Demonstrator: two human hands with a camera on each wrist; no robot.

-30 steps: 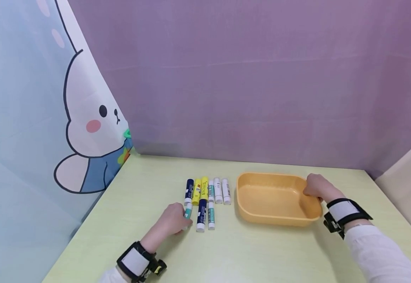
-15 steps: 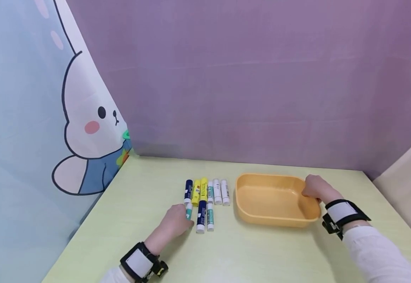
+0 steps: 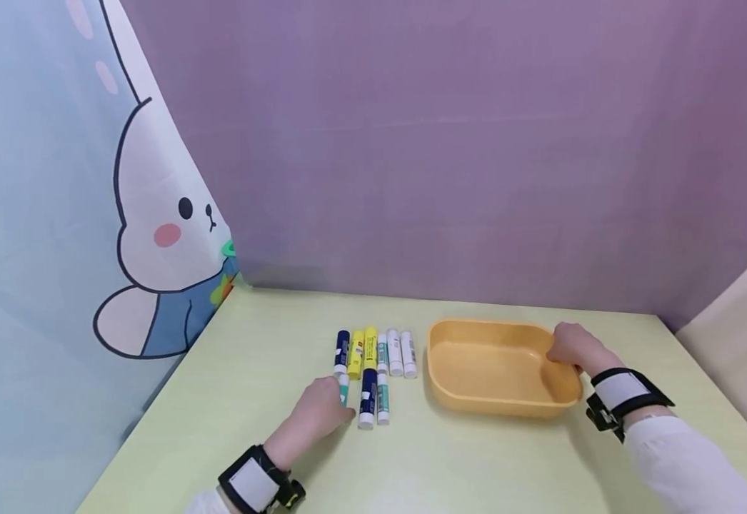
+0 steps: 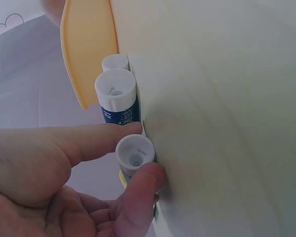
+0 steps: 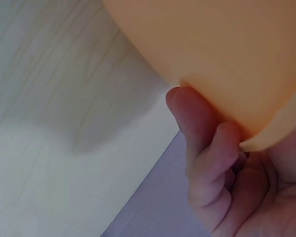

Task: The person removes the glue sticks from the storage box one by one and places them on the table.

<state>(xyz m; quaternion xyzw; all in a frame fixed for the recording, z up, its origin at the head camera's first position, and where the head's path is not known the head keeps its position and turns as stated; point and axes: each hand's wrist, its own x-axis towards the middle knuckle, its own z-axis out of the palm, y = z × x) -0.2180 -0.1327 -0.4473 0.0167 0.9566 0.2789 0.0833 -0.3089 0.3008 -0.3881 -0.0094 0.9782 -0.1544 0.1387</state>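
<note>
My left hand (image 3: 318, 410) pinches a small teal-and-white glue stick (image 4: 134, 152) between thumb and finger at its white end; it lies on the table, its middle partly hidden by the hand in the head view. Just right of it lie a navy glue stick (image 3: 368, 400) and another teal glue stick (image 3: 383, 400). Behind them is a row of glue sticks: navy (image 3: 342, 350), two yellow ones (image 3: 356, 355), a teal one (image 3: 382, 353) and two white ones (image 3: 395, 353). My right hand (image 3: 575, 345) grips the right rim of an orange-yellow plastic basin (image 3: 502, 407), thumb inside, fingers curled outside.
The pale green-yellow table (image 3: 450, 464) carries everything. A purple cloth (image 3: 463, 157) hangs along its back edge, and a blue cloth with a cartoon rabbit (image 3: 168, 221) hangs at the left. Whitish cloth (image 3: 746, 343) borders the right side.
The pinched teal glue stick has shifted slightly right and turned straighter, nearer the navy one. My left hand moved a little right with it. My right hand stays on the basin.
</note>
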